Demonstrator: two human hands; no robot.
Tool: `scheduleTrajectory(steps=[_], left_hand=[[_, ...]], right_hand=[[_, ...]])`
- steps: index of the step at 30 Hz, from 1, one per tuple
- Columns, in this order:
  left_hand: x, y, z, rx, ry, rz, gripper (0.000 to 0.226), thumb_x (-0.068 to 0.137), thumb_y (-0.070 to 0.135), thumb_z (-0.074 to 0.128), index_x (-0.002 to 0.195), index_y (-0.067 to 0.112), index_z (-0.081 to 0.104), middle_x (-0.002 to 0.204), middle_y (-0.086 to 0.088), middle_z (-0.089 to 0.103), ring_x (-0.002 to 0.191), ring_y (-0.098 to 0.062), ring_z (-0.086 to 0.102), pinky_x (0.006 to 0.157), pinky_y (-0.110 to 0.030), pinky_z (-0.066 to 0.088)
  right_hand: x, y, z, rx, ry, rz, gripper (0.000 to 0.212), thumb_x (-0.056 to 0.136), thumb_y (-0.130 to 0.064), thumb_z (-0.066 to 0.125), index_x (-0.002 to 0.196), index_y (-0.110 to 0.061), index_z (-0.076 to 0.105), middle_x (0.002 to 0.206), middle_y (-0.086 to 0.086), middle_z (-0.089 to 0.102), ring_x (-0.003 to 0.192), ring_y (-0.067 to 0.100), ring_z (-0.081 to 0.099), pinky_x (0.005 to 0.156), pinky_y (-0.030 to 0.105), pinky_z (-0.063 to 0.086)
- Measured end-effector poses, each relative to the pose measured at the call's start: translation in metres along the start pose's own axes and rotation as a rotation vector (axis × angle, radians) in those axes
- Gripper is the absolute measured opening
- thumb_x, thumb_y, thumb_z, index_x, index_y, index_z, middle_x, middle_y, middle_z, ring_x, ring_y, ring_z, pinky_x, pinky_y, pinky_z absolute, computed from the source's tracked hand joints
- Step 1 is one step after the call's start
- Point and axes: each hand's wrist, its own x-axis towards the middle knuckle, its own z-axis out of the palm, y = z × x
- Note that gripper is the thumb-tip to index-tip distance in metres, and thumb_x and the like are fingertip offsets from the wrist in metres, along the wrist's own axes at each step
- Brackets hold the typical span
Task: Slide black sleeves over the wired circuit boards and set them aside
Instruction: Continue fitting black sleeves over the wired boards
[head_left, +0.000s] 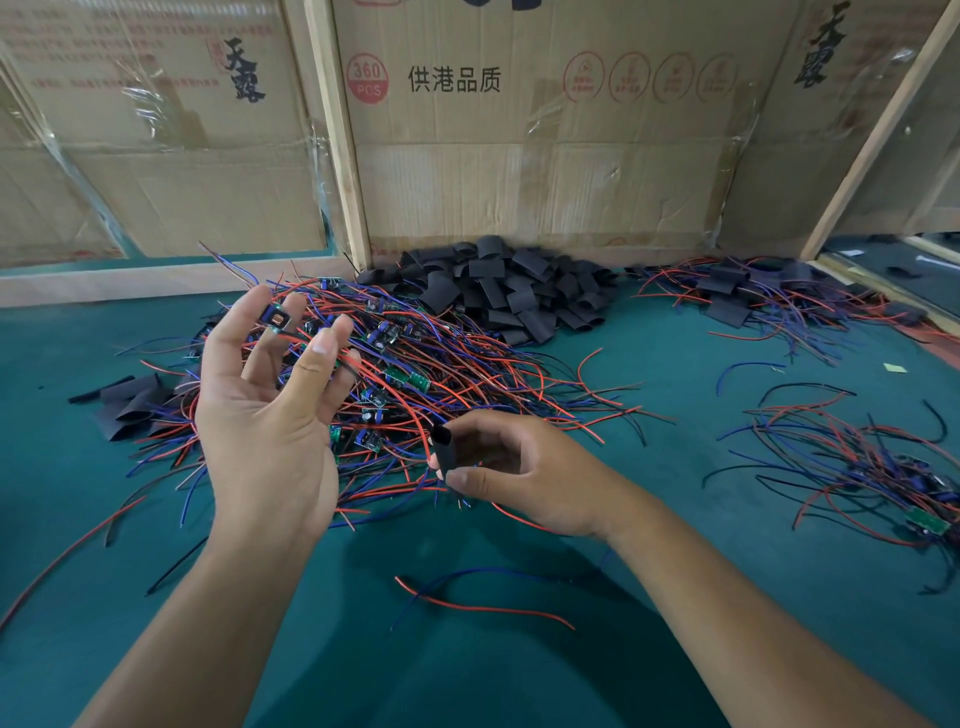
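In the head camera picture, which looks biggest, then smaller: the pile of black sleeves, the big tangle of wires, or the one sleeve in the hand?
1. Tangle of wired boards
2. Pile of black sleeves, farther from the camera
3. Single sleeve in the right hand

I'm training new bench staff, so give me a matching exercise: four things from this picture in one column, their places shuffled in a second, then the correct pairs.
Things
1. pile of empty black sleeves
2. single black sleeve
3. small circuit board
4. sleeved boards

Places
A. at the fingertips of the raised left hand
B. far right, by the wooden post
C. against the cardboard wall, centre
D. pinched in the right hand

Pairs: 1-C, 2-D, 3-A, 4-B
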Motion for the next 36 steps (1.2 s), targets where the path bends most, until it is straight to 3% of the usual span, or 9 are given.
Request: scheduleTrajectory(steps=[4,7,11,20,31,36], left_hand=[[-0.001,0.000,0.002,-0.015,-0.006,-0.002,0.054,0.087,-0.003,0.069,0.134,0.017,0.051,0.128,-0.007,0.058,0.110,-0.019,0.067,0.091,-0.027,0.053],[-0.003,-0.003,0.002,-0.006,-0.060,-0.017,0.066,0.084,-0.008,0.068,0.141,0.017,0.044,0.134,-0.006,0.053,0.117,-0.022,0.066,0.099,-0.029,0.051],[-0.006,-0.006,0.003,0.052,-0.130,0.013,0.081,0.080,-0.011,0.069,0.147,0.019,0.036,0.153,-0.012,0.038,0.121,-0.026,0.064,0.091,-0.028,0.054],[-0.005,-0.013,0.000,0.055,-0.094,0.042,0.077,0.086,-0.013,0.065,0.147,0.022,0.036,0.152,-0.007,0.041,0.119,-0.028,0.065,0.093,-0.031,0.053],[-0.007,-0.014,0.002,0.148,-0.137,0.133,0.073,0.086,-0.014,0.064,0.141,0.027,0.039,0.152,-0.007,0.039,0.116,-0.029,0.067,0.089,-0.025,0.053],[-0.010,-0.012,0.004,0.203,-0.186,0.163,0.074,0.084,-0.012,0.066,0.140,0.030,0.042,0.153,-0.006,0.038,0.116,-0.031,0.066,0.094,-0.029,0.052]], right_hand=[[0.001,0.001,-0.003,-0.061,-0.001,0.002,0.027,0.093,-0.012,0.070,0.119,-0.008,0.063,0.106,0.000,0.069,0.096,0.012,0.064,0.092,0.039,0.054],[0.000,0.001,-0.004,-0.063,0.007,0.001,0.028,0.092,-0.014,0.070,0.119,-0.008,0.063,0.106,-0.001,0.069,0.094,0.009,0.063,0.088,0.031,0.052],[0.000,0.001,-0.003,-0.057,0.010,-0.008,0.030,0.090,-0.018,0.069,0.118,-0.009,0.063,0.103,-0.005,0.068,0.091,0.007,0.063,0.084,0.027,0.051],[0.000,0.001,-0.001,-0.083,-0.004,-0.034,0.024,0.090,-0.019,0.071,0.113,-0.018,0.065,0.109,0.001,0.072,0.098,0.010,0.066,0.094,0.045,0.054],[0.000,-0.001,-0.001,-0.073,-0.011,-0.035,0.027,0.091,-0.018,0.072,0.116,-0.018,0.064,0.109,-0.001,0.072,0.099,0.008,0.066,0.095,0.042,0.054],[0.000,-0.001,0.000,-0.079,0.003,-0.046,0.020,0.090,-0.022,0.071,0.109,-0.021,0.066,0.109,0.002,0.072,0.099,0.018,0.067,0.093,0.046,0.054]])
